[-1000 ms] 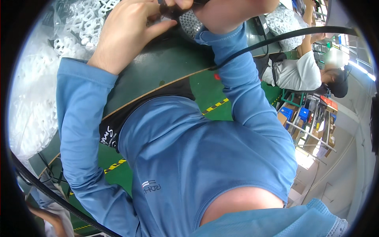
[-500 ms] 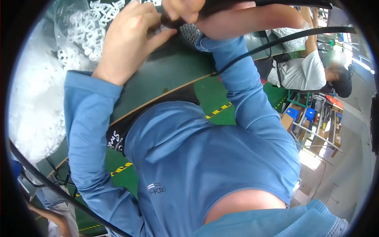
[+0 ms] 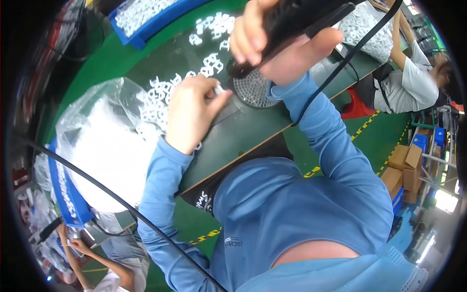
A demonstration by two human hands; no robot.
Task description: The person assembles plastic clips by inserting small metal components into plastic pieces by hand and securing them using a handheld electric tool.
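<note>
A worker in a blue long-sleeved top leans over a dark worktop (image 3: 243, 131); nearest the body, the left hand (image 3: 192, 114) is curled just left of a round perforated metal disc (image 3: 253, 90), its thumb and fingertips pinching a small white plastic part (image 3: 218, 89) at the disc's left edge; above the disc the right hand (image 3: 279, 41) is wrapped tight round a black handheld tool (image 3: 292, 17), whose black cable (image 3: 340, 63) trails away to the right of the disc; left of the disc sits a clear plastic bag (image 3: 104, 141) heaped with white parts, and more loose white parts (image 3: 214, 36) lie scattered beyond it, with a blue bin (image 3: 146, 17) of them farther still; well to the right of the disc a second person in a white shirt (image 3: 413, 87) bends over their own work; the likely risk is the tool tip coming down close to the pinching fingers, since the part is small and a slip could catch them; the hanging cable could also snag and tug the tool off line, or the tiny part could spring free among the loose ones.
</note>
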